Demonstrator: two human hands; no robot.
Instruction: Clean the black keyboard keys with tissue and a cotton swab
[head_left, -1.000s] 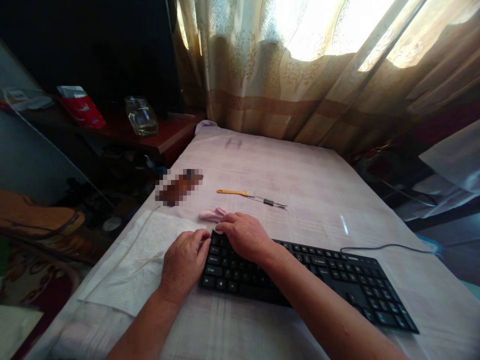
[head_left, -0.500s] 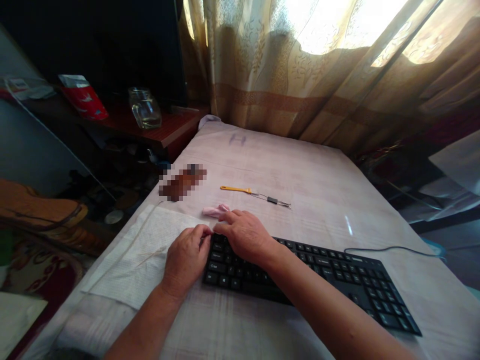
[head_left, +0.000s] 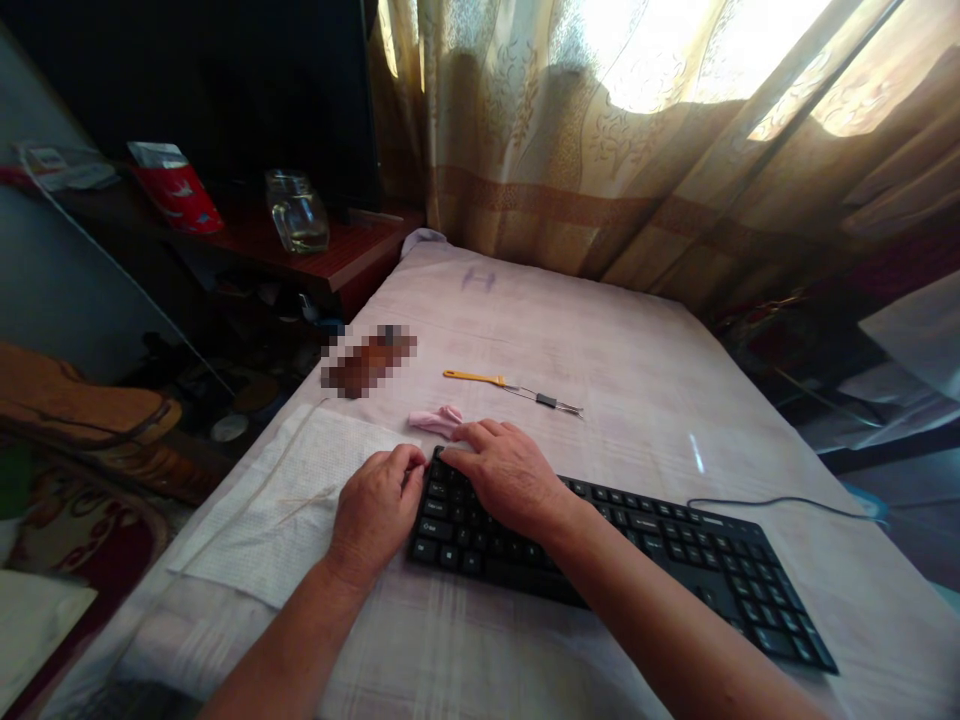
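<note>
One black keyboard [head_left: 667, 545], right hand [head_left: 506, 475] over its far left corner, fingers close together. Left hand [head_left: 375, 515] beside that end, fingers curled; whether pinching, I cannot tell

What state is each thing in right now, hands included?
Left hand: fingers bent at the keyboard's far left corner; grip unclear.
Right hand: over the keyboard's upper-left part, grip unclear.
Keyboard: lying flat, keys up, partly covered.
Cable: slack, loosely curved.
Pink piece: crumpled.
Yellow-handled tool: lying flat.
Paper towel: spread out.
Glass mug: upright.
Curtain: drawn, light coming through.
</note>
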